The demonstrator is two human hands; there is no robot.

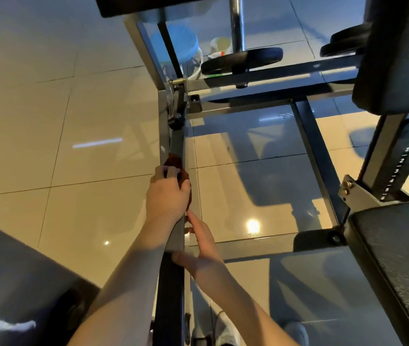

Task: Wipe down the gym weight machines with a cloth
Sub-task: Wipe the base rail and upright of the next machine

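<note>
Hands, entered left to right across the grey bar (176, 146), which serves as landmark.

1. Left hand (167, 196): on the bar's left edge and top, fingers curled over a bunched cloth and pressing it onto the metal.
2. Cloth (173, 161): dark reddish-brown, wadded small, lying on the bar under the left fingers, with a fold showing beyond the fingertips and another beside the thumb.
3. Right hand (202, 248): nearer the person than the left, against the bar's right side, with fingers straight along the edge, thumb laid across the top, and nothing held.
4. Pivot and knob (177, 119): at the bar's far end, beyond the cloth.
5. Weight plate (242, 60): right of the bar and farther off, on a cross-member.
6. Numbered post (395, 171) and seat pad (398, 258): well to the right of the bar.

Hazards, as judged:
- The bar appears hinged at the pivot and could swing under a hard push.
- The cloth is wadded, so contact is narrow and streaks of the bar may be missed.
- A stroke running on to the pivot could snag the cloth or nip the left fingertips in the hardware.
</note>
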